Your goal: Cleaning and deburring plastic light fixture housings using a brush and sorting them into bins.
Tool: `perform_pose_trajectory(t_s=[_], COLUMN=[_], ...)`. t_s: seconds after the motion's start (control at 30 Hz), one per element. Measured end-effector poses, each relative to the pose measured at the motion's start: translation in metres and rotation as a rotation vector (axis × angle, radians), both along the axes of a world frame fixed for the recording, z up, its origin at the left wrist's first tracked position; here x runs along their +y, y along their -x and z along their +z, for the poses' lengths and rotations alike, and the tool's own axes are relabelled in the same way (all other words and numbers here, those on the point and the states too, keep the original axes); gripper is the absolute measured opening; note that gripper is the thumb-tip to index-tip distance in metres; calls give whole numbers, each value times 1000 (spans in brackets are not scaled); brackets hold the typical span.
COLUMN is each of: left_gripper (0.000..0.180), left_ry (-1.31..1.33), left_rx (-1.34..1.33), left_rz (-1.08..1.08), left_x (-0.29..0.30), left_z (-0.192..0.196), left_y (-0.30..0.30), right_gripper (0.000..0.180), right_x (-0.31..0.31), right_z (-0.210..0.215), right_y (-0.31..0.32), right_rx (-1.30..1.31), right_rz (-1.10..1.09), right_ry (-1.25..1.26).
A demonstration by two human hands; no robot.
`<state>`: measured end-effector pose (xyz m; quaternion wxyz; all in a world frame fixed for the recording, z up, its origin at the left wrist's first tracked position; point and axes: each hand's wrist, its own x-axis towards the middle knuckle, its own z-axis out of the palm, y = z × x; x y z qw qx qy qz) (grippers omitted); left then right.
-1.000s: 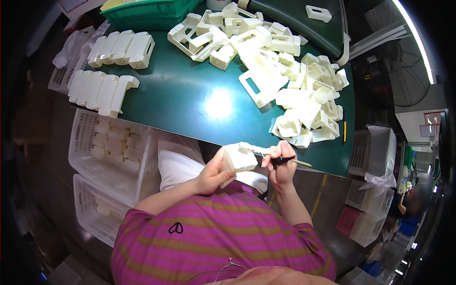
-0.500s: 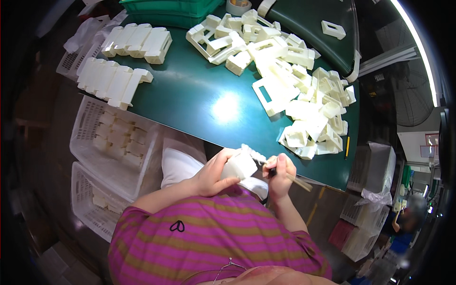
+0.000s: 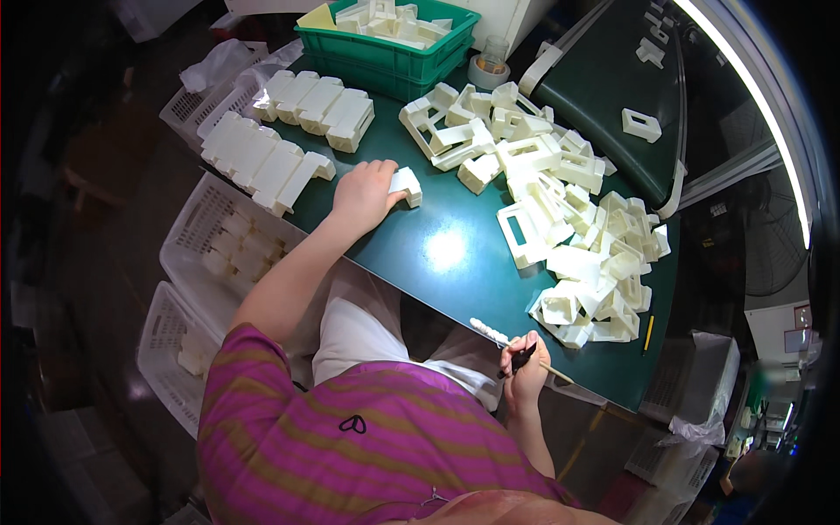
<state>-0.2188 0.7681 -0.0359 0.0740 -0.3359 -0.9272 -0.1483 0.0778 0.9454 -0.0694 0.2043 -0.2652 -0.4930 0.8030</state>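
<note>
Over the green table, my left hand (image 3: 363,194) is closed around a cream plastic housing (image 3: 407,186), which rests on or just above the tabletop. Most of its left side is hidden by the fingers. Close by on the left, similar housings stand in two rows, a nearer row (image 3: 262,162) and a farther row (image 3: 317,107). At the table's front edge, my right hand (image 3: 528,372) grips a thin wooden stick with a white, bumpy end (image 3: 487,331). A dark, slim object (image 3: 518,360) is in the same fist; its kind does not show.
A heap of loose cream parts (image 3: 560,210) covers the table's right side. Green crates (image 3: 385,66) with more parts and a tape roll (image 3: 487,72) stand at the back, beside a dark conveyor belt (image 3: 604,79). White baskets (image 3: 197,214) sit below left. A yellow pencil-like stick (image 3: 648,334) lies far right.
My left hand has carried the housing from before my body to the table near the rows. My right hand has stayed near the front edge with the stick. The view has shifted.
</note>
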Motion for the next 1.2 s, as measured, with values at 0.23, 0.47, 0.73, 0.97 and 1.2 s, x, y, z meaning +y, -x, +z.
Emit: perform_pose_trajectory(t_s=[0.23, 0.47, 0.73, 0.97, 1.2], left_gripper=[57, 52, 59, 61, 42], left_ry=[-3, -36, 175, -85, -492], left_rx=[257, 344, 273, 85, -192], left_rz=[-179, 190, 429, 245, 0], left_x=[-8, 20, 49, 73, 104], left_z=[-22, -48, -51, -14, -23], left_y=[-19, 40, 112, 98, 87], right_gripper=[36, 36, 35, 34, 36], right_x=[9, 5, -7, 23, 67], right_z=[-6, -7, -5, 16, 76], right_y=[-16, -7, -15, -22, 6], right_rx=[-41, -6, -48, -62, 5], right_rz=[-45, 58, 106, 107, 273], right_ry=[44, 46, 83, 4, -196])
